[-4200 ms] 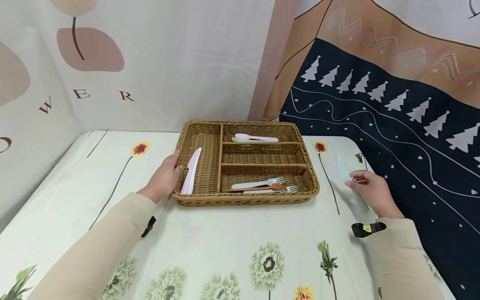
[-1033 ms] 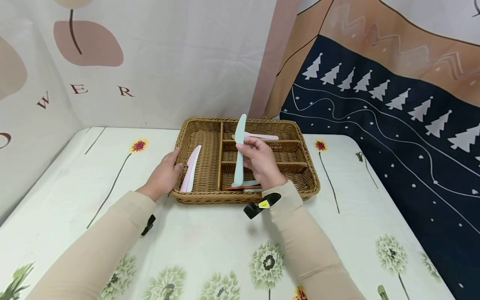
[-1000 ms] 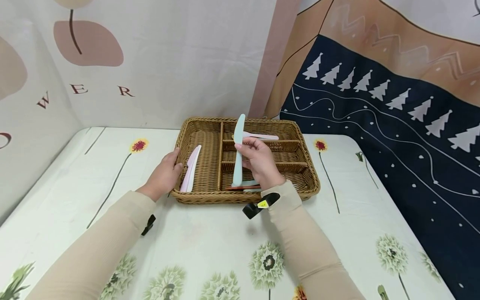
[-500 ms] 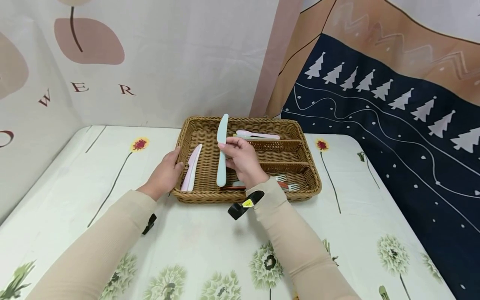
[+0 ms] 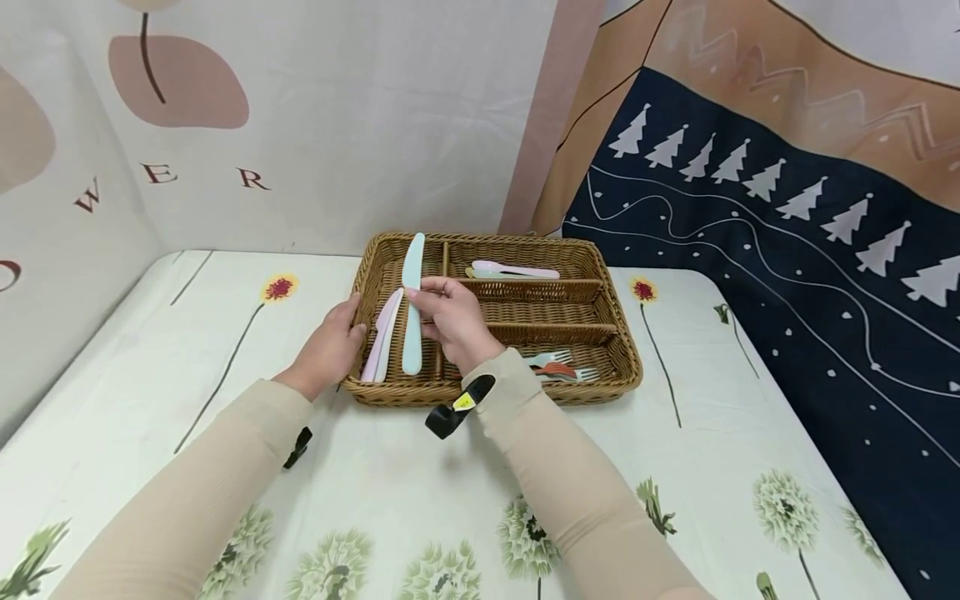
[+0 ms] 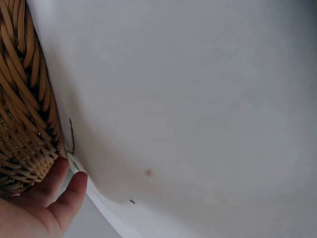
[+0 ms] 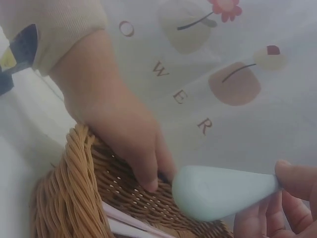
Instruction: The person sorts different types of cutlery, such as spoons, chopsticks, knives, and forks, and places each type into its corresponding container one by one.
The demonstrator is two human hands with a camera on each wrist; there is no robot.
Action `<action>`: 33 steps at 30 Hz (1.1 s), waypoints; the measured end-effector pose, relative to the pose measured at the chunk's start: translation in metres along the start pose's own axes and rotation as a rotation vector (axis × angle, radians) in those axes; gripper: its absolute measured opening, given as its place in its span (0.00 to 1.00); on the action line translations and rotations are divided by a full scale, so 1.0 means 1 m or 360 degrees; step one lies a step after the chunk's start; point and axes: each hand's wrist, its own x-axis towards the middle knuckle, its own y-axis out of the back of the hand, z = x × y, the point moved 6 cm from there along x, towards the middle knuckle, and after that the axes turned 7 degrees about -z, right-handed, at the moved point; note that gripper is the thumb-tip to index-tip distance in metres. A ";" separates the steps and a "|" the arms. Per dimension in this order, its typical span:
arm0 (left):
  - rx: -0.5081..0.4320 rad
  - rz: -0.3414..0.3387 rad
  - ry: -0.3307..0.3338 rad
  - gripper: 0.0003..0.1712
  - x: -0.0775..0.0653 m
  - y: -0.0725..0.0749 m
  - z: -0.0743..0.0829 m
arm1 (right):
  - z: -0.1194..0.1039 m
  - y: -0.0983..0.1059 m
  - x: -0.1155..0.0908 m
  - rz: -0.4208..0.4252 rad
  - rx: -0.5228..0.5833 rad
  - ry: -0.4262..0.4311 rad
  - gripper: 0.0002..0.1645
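My right hand pinches a pale mint-green table knife near its middle, blade pointing away. The knife is over the long left compartment of a brown wicker cutlery basket; its rounded handle end looms large in the right wrist view. A pink knife and a white knife lie side by side in that compartment, just left of the held one. My left hand grips the basket's left wall, thumb over the rim on the inside. In the left wrist view some of its fingers show beside the wicker.
Spoons, one pink, lie in the back right compartment. Forks, including an orange one, lie in the front right compartment, partly behind my right wrist. Wicker dividers separate the compartments. A flowered tablecloth covers the table; hanging fabric stands behind.
From the table on the right, my right hand has brought the mint knife leftward across the basket, over the forks, to the left compartment. My left hand keeps its place on the basket.
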 end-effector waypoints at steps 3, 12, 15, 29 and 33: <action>-0.0003 0.0004 -0.0009 0.34 0.000 0.000 0.001 | 0.003 -0.005 0.003 -0.0005 0.0021 -0.0009 0.12; -0.0007 0.0007 -0.0025 0.34 0.000 0.001 0.002 | 0.011 -0.012 0.010 0.0026 -0.0077 -0.0093 0.11; -0.0010 0.0006 -0.0028 0.34 0.000 0.001 0.002 | 0.014 -0.015 0.012 0.0034 -0.0096 -0.0122 0.11; -0.0015 0.0018 -0.0027 0.34 0.002 0.000 -0.001 | 0.031 -0.025 0.027 0.0084 -0.0160 -0.0145 0.11; -0.0022 0.0016 -0.0027 0.33 0.002 0.001 -0.001 | 0.034 -0.027 0.030 0.0089 -0.0170 -0.0156 0.11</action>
